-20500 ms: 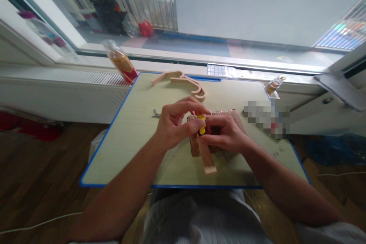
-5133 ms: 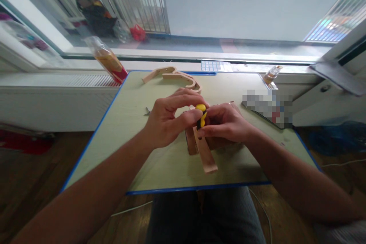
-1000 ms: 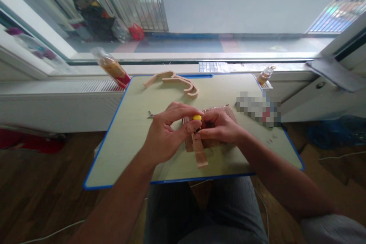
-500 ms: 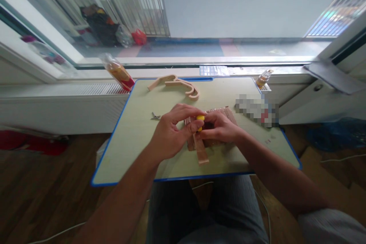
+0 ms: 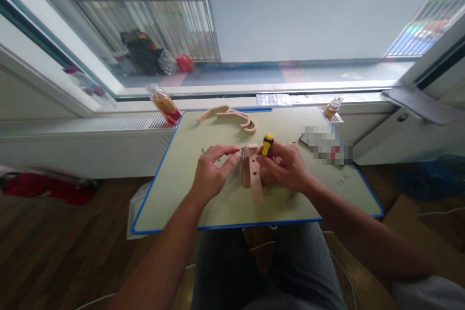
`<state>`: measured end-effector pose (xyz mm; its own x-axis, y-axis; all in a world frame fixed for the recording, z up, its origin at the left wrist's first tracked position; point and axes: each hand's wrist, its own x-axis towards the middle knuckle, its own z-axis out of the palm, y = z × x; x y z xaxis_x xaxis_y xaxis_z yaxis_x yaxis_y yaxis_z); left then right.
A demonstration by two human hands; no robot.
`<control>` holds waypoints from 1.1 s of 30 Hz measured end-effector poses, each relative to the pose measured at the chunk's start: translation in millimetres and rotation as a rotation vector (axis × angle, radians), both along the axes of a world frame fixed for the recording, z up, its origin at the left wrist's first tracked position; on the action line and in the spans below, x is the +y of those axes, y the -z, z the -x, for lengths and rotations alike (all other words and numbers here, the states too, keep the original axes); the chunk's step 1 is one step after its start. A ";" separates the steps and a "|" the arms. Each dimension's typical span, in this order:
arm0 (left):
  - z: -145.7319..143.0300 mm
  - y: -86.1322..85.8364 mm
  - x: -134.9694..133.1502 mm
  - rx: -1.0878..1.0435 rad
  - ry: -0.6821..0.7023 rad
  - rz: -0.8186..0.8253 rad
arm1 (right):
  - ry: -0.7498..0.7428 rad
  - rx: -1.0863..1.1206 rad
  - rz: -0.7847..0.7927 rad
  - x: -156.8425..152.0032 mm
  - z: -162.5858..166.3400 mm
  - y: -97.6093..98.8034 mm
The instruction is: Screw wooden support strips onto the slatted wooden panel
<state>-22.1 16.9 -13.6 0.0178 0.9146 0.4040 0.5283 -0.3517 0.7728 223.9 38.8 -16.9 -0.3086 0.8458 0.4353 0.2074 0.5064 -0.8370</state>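
Note:
A small wooden assembly [image 5: 253,174] of pale strips lies mid-table, one strip reaching toward me. My right hand [image 5: 285,168] is closed round a short screwdriver with a yellow and black handle [image 5: 268,144], held upright just right of the wood. My left hand [image 5: 211,176] rests on the table left of the assembly, fingers stretched toward it and holding nothing. A small metal part [image 5: 203,151] lies just beyond the left fingertips.
The table [image 5: 189,160] is light green with a blue rim. Curved wooden pieces [image 5: 232,116] lie at its far edge. A bottle [image 5: 165,103] leans at the far left corner, a smaller bottle [image 5: 332,106] stands far right, and a blurred flat item [image 5: 327,144] lies right.
My left hand has let go of the screwdriver handle and dropped flat beside the wood. My right hand has lifted the screwdriver up and a little to the right. The view has tilted upward.

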 end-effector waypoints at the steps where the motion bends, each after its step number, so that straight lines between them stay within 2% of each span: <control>1: 2.8 1.3 0.8 0.019 -0.003 -0.006 | 0.048 -0.005 -0.006 -0.5 -4.6 3.1; 5: 15.5 4.0 13.7 0.090 -0.016 -0.020 | 0.224 -0.035 -0.005 -5.4 -28.4 17.9; 9: 27.1 5.9 46.9 0.202 -0.061 -0.043 | 0.329 -0.172 -0.064 -6.8 -48.0 22.8; 15: 50.9 7.4 116.9 0.414 -0.199 -0.019 | 0.316 -0.465 -0.212 3.6 -56.1 24.7; 22: 91.1 10.3 177.8 0.569 -0.427 0.159 | 0.287 -0.556 -0.247 14.7 -56.4 26.9; 28: 107.8 22.5 203.6 0.618 -0.538 0.405 | 0.285 -0.554 -0.254 20.5 -53.7 26.6; 33: 107.2 21.5 205.5 0.578 -0.568 0.438 | 0.293 -0.525 -0.257 21.9 -53.4 28.9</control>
<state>-129.3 222.4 -35.0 -0.3897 0.9168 0.0877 0.8776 0.3407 0.3373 277.3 60.7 -45.8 -0.3076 0.8161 0.4892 0.7159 0.5372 -0.4460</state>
